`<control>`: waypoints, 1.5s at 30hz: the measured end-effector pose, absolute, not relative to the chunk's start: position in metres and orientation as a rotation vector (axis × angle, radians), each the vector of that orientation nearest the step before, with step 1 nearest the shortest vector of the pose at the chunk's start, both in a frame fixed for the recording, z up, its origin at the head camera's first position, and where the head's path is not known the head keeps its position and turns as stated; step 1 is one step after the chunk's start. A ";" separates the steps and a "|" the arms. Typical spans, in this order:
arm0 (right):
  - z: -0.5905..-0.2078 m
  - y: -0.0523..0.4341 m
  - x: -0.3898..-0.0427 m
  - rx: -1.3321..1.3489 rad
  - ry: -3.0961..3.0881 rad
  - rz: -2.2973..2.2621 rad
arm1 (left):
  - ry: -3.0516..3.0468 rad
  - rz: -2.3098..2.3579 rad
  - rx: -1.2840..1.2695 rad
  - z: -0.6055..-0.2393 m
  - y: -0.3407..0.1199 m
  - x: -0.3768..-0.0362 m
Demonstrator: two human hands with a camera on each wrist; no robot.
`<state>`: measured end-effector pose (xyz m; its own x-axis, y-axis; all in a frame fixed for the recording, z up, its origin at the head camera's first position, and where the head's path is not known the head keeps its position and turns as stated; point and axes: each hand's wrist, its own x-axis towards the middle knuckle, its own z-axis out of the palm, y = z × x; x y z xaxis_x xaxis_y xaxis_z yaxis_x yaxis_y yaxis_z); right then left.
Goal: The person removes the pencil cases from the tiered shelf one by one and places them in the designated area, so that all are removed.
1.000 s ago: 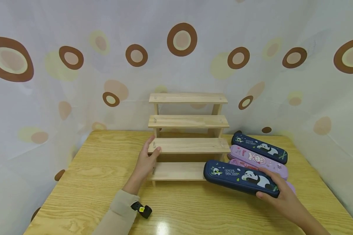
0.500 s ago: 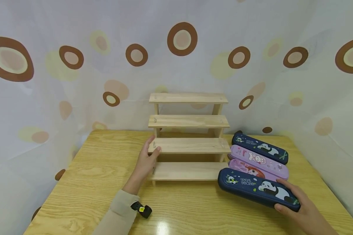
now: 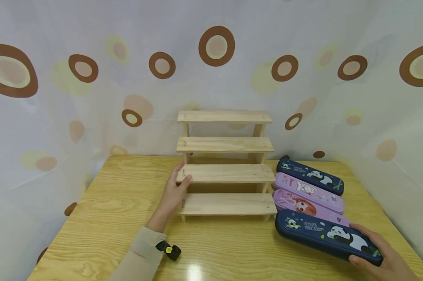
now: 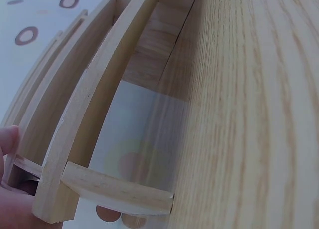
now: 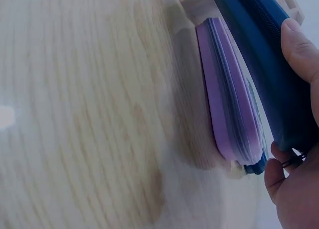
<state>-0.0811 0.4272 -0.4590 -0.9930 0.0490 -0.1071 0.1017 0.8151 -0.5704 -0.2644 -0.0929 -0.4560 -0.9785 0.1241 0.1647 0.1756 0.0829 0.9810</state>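
Note:
A pale wooden stepped shelf (image 3: 225,173) with several tiers stands at the back of the table (image 3: 102,218). My left hand (image 3: 177,183) rests against its left end, fingers straight and thumb on a lower tier's edge. The left wrist view shows the shelf (image 4: 99,114) up close, with a fingertip (image 4: 7,139) beside it. My right hand (image 3: 383,259) grips the near end of a navy panda pencil case (image 3: 320,232), low over the table, right of the shelf. In the right wrist view, fingers (image 5: 299,45) and thumb wrap that navy case (image 5: 259,50) beside a purple case (image 5: 232,104).
Right of the shelf lie three more cases side by side: a purple one (image 3: 302,205), a lilac one (image 3: 307,190) and a second navy panda case (image 3: 309,175). A spotted curtain (image 3: 91,78) closes in the table at the back and sides.
My right hand has carried the navy panda case from in front of the bottom tier to the right and toward me, lower, beside the purple case. The left hand has stayed on the shelf.

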 end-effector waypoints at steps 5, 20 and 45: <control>-0.467 0.436 -0.082 0.116 2.889 -0.911 | -2.285 -2.072 -0.303 -0.456 -0.094 -0.266; -0.482 0.441 -0.087 0.110 2.784 -0.821 | -2.298 -2.066 -0.287 -0.455 -0.092 -0.264; -0.444 0.413 -0.098 -0.148 3.086 -0.777 | -2.361 -2.087 -0.280 -0.443 -0.094 -0.259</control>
<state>-0.0981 0.4132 -0.4439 -0.9947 -0.0789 0.0654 -0.1005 0.8769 -0.4700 -0.2588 -0.0940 -0.4428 -0.9841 0.1467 0.1003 0.1176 0.1141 0.9865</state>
